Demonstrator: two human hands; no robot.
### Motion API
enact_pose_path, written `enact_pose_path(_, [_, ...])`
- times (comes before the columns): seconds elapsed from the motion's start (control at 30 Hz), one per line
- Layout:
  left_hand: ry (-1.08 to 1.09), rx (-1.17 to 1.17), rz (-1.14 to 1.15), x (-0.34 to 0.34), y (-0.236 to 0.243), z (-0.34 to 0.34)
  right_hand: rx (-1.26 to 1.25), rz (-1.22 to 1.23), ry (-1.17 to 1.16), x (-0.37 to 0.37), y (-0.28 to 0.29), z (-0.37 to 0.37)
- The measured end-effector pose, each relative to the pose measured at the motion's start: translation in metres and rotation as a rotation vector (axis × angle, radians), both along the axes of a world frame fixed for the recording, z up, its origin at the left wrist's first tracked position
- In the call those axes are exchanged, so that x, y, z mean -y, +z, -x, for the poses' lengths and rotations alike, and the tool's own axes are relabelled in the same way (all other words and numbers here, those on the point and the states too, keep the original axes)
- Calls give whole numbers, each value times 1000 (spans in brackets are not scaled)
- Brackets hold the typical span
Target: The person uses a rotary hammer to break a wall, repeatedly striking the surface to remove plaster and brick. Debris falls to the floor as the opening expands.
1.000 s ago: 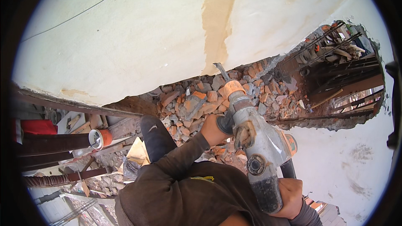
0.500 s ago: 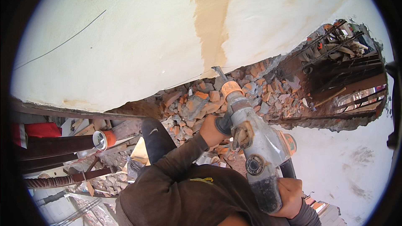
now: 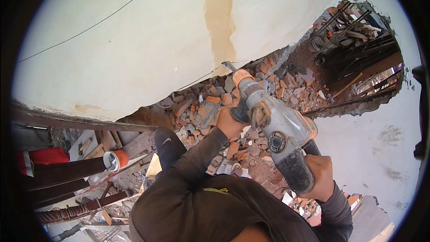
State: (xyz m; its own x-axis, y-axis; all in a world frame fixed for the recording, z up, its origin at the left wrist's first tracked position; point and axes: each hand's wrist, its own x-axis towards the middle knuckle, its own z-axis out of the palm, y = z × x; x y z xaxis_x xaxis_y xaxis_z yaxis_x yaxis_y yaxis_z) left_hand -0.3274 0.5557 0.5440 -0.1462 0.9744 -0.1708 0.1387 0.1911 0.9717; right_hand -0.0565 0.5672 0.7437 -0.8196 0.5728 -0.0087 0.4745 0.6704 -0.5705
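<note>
A grey demolition hammer (image 3: 280, 121) with an orange collar slants across the middle, its body dusty and scuffed. My left hand (image 3: 230, 123) is wrapped round its black side handle, close behind the collar. My right hand (image 3: 320, 177) grips the rear handle at the lower right; its fingertips are partly hidden. The dark chisel bit (image 3: 230, 66) meets the lower edge of the white plastered wall (image 3: 134, 54), at the foot of a tan stripe. A thin crack runs along the wall near the bit.
Broken brick rubble (image 3: 210, 107) lies beneath the wall edge. A jagged opening (image 3: 363, 69) at the right shows bent rebar and beams. At the left are an orange-and-white bucket (image 3: 115, 160), brown beams (image 3: 67, 172) and red cloth (image 3: 49, 156). My dark-trousered knee (image 3: 169, 145) is beside the rubble.
The view has shifted, so the wall and opening sit higher. The hammer's rear and my right hand have swung a little to the right. Both hands keep their grip.
</note>
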Motion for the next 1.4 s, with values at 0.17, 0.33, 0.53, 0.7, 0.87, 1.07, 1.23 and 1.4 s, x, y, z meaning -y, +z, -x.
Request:
enact_pose_path(0.17, [112,0,-170,-1,-14,-3,-152,-13,-5,2,-10,-3])
enact_pose_path(0.33, [35,-26,-251,-5,-22,-1,-131,-28,-59,0,-22,-9])
enact_pose_path(0.53, [9,-25,-4,-15,-30,0,-154,-46,-55,-6,-27,-4])
enact_pose_path(0.7, [28,-31,-25,-13,-34,-3,-148,-22,-85,-10,-30,-8])
enact_pose_path(0.87, [54,-25,45,-27,-45,7,-193,23,-106,-15,-45,-10])
enact_pose_path(1.07, [56,-136,26,-23,-51,11,-247,8,-84,-14,-66,-15])
enact_pose_path(1.23, [140,-179,-139,-22,-57,6,-308,36,-91,-17,-94,-24])
enact_pose_path(1.4, [134,-428,31,-28,-66,21,-383,67,-124,-6,-130,-21])
